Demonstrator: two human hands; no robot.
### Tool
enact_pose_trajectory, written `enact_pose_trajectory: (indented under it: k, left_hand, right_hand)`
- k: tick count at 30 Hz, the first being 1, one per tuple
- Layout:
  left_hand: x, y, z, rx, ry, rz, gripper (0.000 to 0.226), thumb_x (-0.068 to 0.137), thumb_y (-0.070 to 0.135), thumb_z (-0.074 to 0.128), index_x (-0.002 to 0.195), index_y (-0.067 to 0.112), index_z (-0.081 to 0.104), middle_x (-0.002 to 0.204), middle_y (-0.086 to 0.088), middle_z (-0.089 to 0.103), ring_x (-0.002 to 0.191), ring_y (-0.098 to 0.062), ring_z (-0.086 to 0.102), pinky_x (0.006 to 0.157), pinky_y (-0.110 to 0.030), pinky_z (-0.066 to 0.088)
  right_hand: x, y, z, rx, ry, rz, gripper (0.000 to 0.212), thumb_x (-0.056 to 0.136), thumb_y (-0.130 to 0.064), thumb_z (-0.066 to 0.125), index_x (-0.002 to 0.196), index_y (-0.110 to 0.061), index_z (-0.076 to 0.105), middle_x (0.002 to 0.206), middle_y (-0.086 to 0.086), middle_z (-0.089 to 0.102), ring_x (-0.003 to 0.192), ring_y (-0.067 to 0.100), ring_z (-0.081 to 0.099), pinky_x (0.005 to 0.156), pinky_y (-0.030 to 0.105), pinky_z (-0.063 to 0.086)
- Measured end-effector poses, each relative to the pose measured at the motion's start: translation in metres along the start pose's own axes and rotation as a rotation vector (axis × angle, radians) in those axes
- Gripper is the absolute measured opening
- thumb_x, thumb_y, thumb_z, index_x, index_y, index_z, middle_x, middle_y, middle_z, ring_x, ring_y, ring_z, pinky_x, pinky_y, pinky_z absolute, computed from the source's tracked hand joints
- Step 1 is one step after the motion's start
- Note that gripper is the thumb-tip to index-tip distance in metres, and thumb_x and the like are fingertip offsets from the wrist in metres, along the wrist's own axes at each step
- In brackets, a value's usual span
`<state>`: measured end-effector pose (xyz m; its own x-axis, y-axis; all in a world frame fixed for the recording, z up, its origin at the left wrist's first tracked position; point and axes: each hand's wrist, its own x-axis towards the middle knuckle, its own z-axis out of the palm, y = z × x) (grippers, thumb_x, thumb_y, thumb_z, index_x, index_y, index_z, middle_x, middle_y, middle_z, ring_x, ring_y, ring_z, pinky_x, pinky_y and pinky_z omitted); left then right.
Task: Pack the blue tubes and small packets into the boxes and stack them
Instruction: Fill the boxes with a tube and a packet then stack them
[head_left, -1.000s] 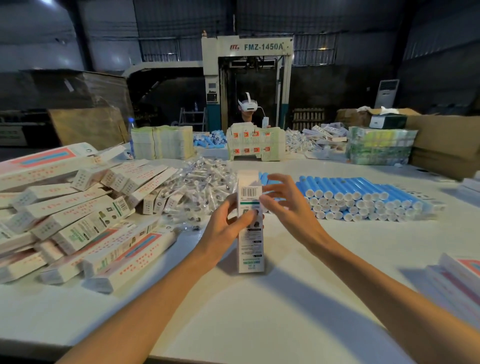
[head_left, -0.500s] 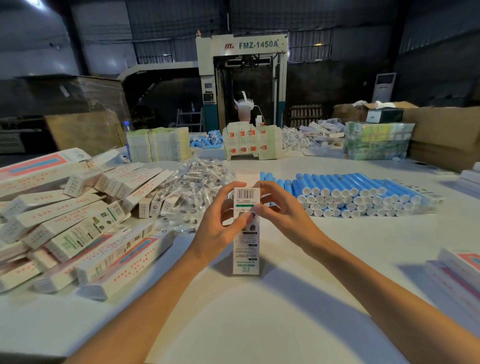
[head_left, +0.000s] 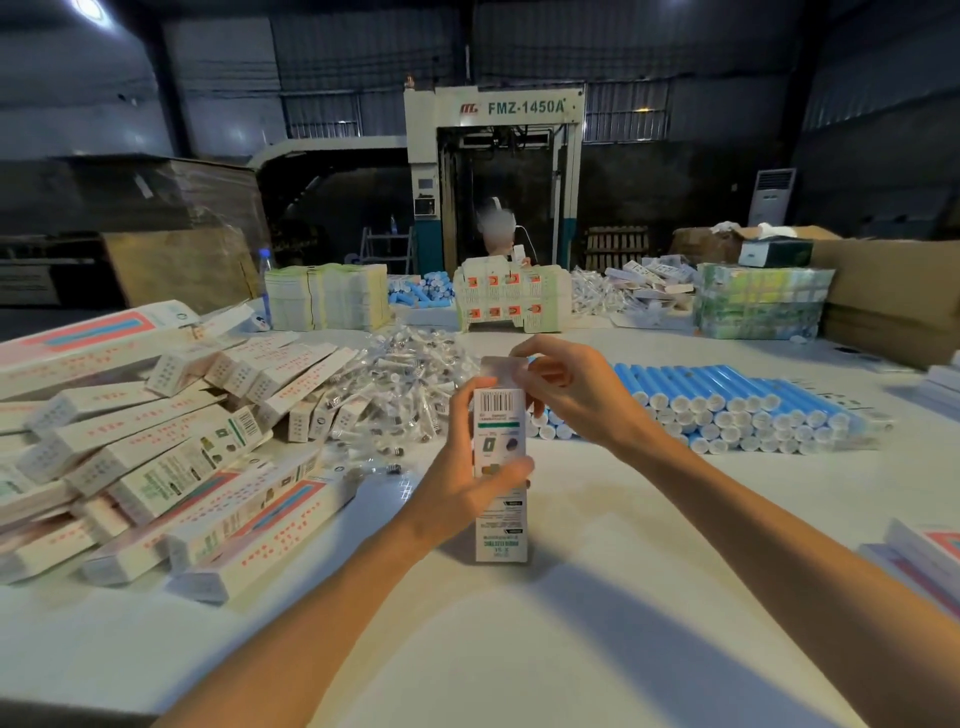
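- Standing upright on the white table at 12 o'clock from the viewer, one long white box rests on its lower end, barcode side facing the camera.
- The left hand wraps the box's middle from 9 o'clock, thumb laid across the front and fingers curled behind.
- The right hand reaches in from 3 o'clock and pinches the raised top flap between thumb and fingertips. What is inside the box cannot be told.
- At 3 o'clock, by the frame edge, lies a small stack of flat boxes.
- From 9 to 10 o'clock, a heap of long boxes lies criss-crossed on the table.
- At 11 o'clock, just beyond the hands, the small packets form a clear, glinting pile touching that heap.
- At 1 to 2 o'clock, the blue tubes lie stacked in rows, white ends towards the camera, apart from the box.
- Farther at 12 o'clock stand printed carton blanks, with bundled flat cartons at 11 and green-wrapped bundles at 1.
- Farthest at 12 o'clock, another person sits before a machine marked FMZ-1450A.
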<state>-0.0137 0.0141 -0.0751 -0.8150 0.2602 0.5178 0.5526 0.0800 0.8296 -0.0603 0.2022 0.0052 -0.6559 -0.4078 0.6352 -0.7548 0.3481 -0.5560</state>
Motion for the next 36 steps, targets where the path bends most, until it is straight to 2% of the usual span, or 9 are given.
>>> enact_pose_trajectory:
  k: [2, 4, 8, 12, 16, 21, 28, 33, 36]
  left_hand:
    - [-0.001, -0.001, 0.006, -0.014, -0.004, -0.025, 0.107, 0.088, 0.012, 0.085, 0.158, 0.046, 0.012, 0.136, 0.025, 0.057, 0.109, -0.028, 0.075, 0.085, -0.052, 0.065]
    - [0.0, -0.002, 0.009, 0.004, 0.011, -0.038, 0.113, 0.084, 0.009, 0.087, 0.155, 0.054, 0.012, 0.134, 0.028, 0.058, 0.098, -0.031, 0.079, 0.08, -0.045, 0.067]
    - [-0.001, -0.003, 0.009, 0.014, 0.056, -0.036, 0.111, 0.083, 0.0, 0.082, 0.148, 0.061, 0.017, 0.132, 0.002, 0.059, 0.08, -0.036, 0.08, 0.07, -0.038, 0.066]
    - [-0.002, -0.001, 0.008, 0.003, 0.083, -0.022, 0.108, 0.082, -0.012, 0.078, 0.132, 0.069, 0.026, 0.132, -0.004, 0.057, 0.085, -0.028, 0.077, 0.065, -0.035, 0.065]
    - [0.0, 0.0, 0.009, 0.074, 0.09, 0.003, 0.108, 0.079, -0.011, 0.08, 0.137, 0.061, 0.024, 0.13, -0.002, 0.057, 0.089, -0.025, 0.076, 0.069, -0.035, 0.065]
    - [-0.003, 0.0, 0.007, 0.103, 0.069, 0.009, 0.107, 0.075, -0.005, 0.081, 0.141, 0.054, 0.021, 0.125, -0.007, 0.058, 0.087, -0.023, 0.074, 0.069, -0.034, 0.064]
    - [-0.003, 0.002, 0.007, 0.091, 0.061, -0.032, 0.103, 0.076, -0.003, 0.079, 0.139, 0.053, 0.02, 0.121, -0.014, 0.06, 0.072, -0.032, 0.075, 0.067, -0.042, 0.066]
    - [-0.002, 0.0, 0.008, 0.063, 0.066, -0.014, 0.112, 0.077, -0.009, 0.079, 0.146, 0.056, 0.019, 0.122, -0.014, 0.06, 0.074, -0.03, 0.076, 0.064, -0.032, 0.063]
    - [-0.002, 0.0, 0.008, 0.069, 0.08, 0.012, 0.115, 0.076, -0.012, 0.079, 0.149, 0.056, 0.022, 0.128, -0.008, 0.058, 0.082, -0.026, 0.076, 0.063, -0.033, 0.063]
  right_hand:
    - [-0.002, 0.002, 0.002, -0.037, 0.019, -0.029, 0.013, 0.104, -0.017, 0.062, 0.115, -0.022, 0.066, 0.093, -0.013, 0.074, 0.083, -0.001, 0.071, 0.065, 0.017, 0.056]
    - [-0.005, 0.002, 0.002, -0.059, 0.033, -0.049, 0.021, 0.103, -0.017, 0.062, 0.122, -0.023, 0.069, 0.101, -0.02, 0.072, 0.093, -0.009, 0.069, 0.07, 0.014, 0.057]
    - [-0.01, 0.002, 0.001, -0.142, 0.061, -0.071, 0.031, 0.1, -0.007, 0.063, 0.125, -0.022, 0.074, 0.101, -0.024, 0.07, 0.088, -0.002, 0.07, 0.075, 0.027, 0.062]
    - [-0.022, 0.006, 0.003, -0.02, 0.021, -0.051, 0.034, 0.101, -0.006, 0.057, 0.126, -0.02, 0.075, 0.111, -0.022, 0.074, 0.094, -0.004, 0.071, 0.076, 0.015, 0.056]
    - [-0.026, 0.004, 0.006, 0.246, 0.06, 0.077, 0.023, 0.104, -0.024, 0.062, 0.12, -0.015, 0.077, 0.11, -0.009, 0.079, 0.102, 0.012, 0.074, 0.078, 0.026, 0.06]
    - [-0.023, -0.001, 0.004, 0.407, 0.065, 0.202, 0.015, 0.098, -0.014, 0.068, 0.109, -0.015, 0.079, 0.105, -0.001, 0.08, 0.1, 0.019, 0.075, 0.083, 0.036, 0.064]
    - [-0.019, -0.004, -0.003, 0.473, 0.006, 0.276, 0.015, 0.093, -0.011, 0.071, 0.092, -0.02, 0.083, 0.107, -0.005, 0.079, 0.102, 0.012, 0.073, 0.085, 0.028, 0.062]
    - [-0.02, -0.002, -0.005, 0.473, -0.039, 0.273, 0.014, 0.095, -0.015, 0.071, 0.099, -0.02, 0.083, 0.107, -0.005, 0.079, 0.105, 0.009, 0.072, 0.083, 0.02, 0.059]
    - [-0.023, -0.002, -0.004, 0.481, -0.062, 0.287, 0.017, 0.099, -0.02, 0.068, 0.108, -0.023, 0.081, 0.112, -0.006, 0.078, 0.109, 0.01, 0.072, 0.087, 0.022, 0.059]
